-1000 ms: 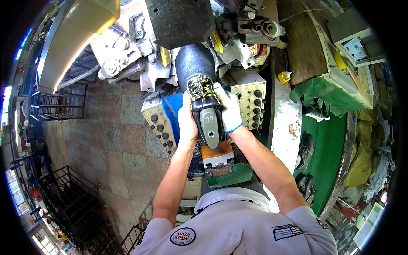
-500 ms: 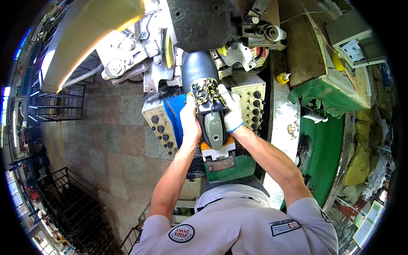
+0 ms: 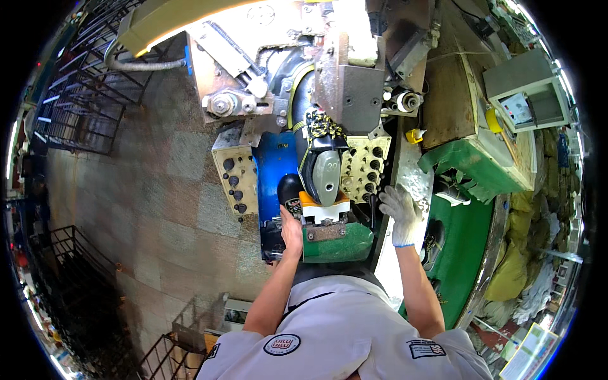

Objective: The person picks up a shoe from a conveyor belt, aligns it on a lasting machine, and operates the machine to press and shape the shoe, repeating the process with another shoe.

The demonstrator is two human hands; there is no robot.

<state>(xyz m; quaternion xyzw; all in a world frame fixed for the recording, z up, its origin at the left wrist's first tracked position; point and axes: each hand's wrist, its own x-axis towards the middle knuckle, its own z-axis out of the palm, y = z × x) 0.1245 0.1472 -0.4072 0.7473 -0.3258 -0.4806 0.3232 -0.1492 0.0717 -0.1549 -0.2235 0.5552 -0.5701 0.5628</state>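
A black shoe upper with black-and-yellow laces (image 3: pixel 324 125) sits on a grey-green last (image 3: pixel 327 172), toe inside the machine (image 3: pixel 362 98). No hand touches it. Low beside the last, my bare left hand (image 3: pixel 291 233) grips the near end of another black shoe upper (image 3: pixel 289 189) in front of a blue panel (image 3: pixel 276 158); part of its fingers are hidden. My right hand (image 3: pixel 401 212), in a white knit glove, is raised on the right with fingers spread and nothing in it. A dark lever (image 3: pixel 373 212) stands just left of the glove.
Knob panels flank the machine, one on the left (image 3: pixel 234 180) and one on the right (image 3: pixel 364 168). An orange-and-white support (image 3: pixel 324 208) and green guard (image 3: pixel 339 244) sit below the last. Shoes lie on a green surface (image 3: pixel 468 253) at right. Metal racks stand left.
Both hands have left the lasted shoe, which now sits with its toe under the machine. My left hand moved down to another shoe upper; my gloved right hand moved right and opened.
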